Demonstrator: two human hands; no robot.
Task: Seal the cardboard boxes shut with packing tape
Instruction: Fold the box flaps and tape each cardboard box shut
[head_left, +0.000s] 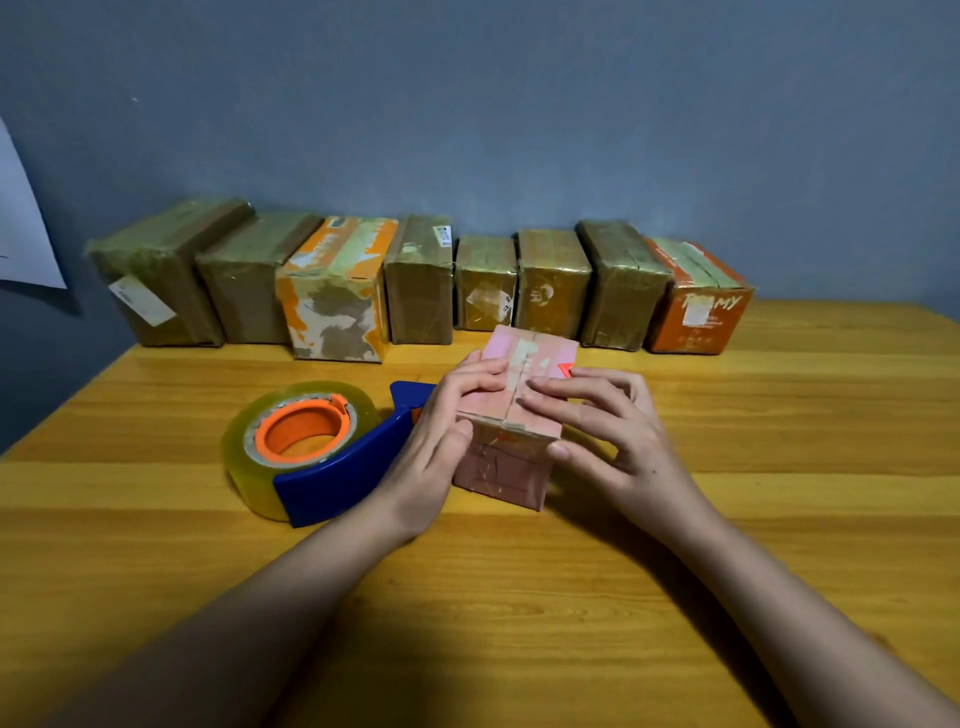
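A small pink cardboard box (501, 467) stands in the middle of the wooden table (519, 613), its top flaps folded down and meeting at a centre seam. My left hand (441, 441) holds its left side, fingers on the left flap and thumb on the front face. My right hand (618, 431) holds the right side, fingers laid on the right flap and thumb at the front right corner. A blue tape dispenser (337, 480) with a clear tape roll (249, 441) on an orange core lies just left of the box, behind my left hand.
Several taped boxes (415, 291), brown and orange, stand in a row against the grey-blue wall at the back of the table. A white sheet (21, 228) hangs on the wall at far left. The table's left edge runs diagonally near the dispenser.
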